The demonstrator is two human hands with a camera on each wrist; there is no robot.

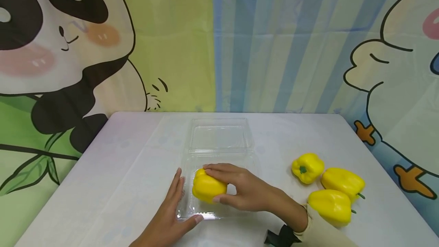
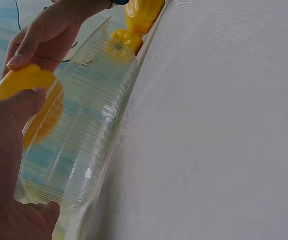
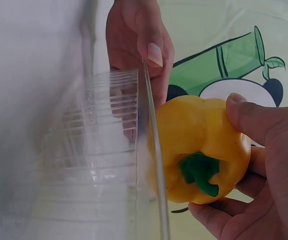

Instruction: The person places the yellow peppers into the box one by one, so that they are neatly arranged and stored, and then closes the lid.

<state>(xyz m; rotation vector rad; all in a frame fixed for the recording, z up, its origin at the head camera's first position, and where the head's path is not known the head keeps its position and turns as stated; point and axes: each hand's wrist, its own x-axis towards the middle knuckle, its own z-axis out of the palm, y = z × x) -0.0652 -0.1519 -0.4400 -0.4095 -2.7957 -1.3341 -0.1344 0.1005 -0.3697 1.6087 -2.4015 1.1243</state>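
My right hand (image 1: 245, 188) grips a yellow bell pepper (image 1: 205, 186) from its right side, fingers over the top and thumb at the near side. A green stem (image 3: 200, 171) shows on that pepper in the right wrist view. It is over the clear plastic container (image 1: 240, 213), and in the left wrist view its lower part shows through the container wall (image 2: 78, 135). My left hand (image 1: 171, 210) is at the container's left side, fingers straight and thumb spread along the near edge. Whether it presses on the wall I cannot tell.
The container's clear lid (image 1: 221, 136) lies folded back on the far side. To the right on the white table (image 1: 113, 186) are three more yellow bell peppers (image 1: 307, 167), close together. A black device (image 1: 282, 236) sits at my right wrist. A cartoon-print curtain (image 1: 178, 41) hangs behind.
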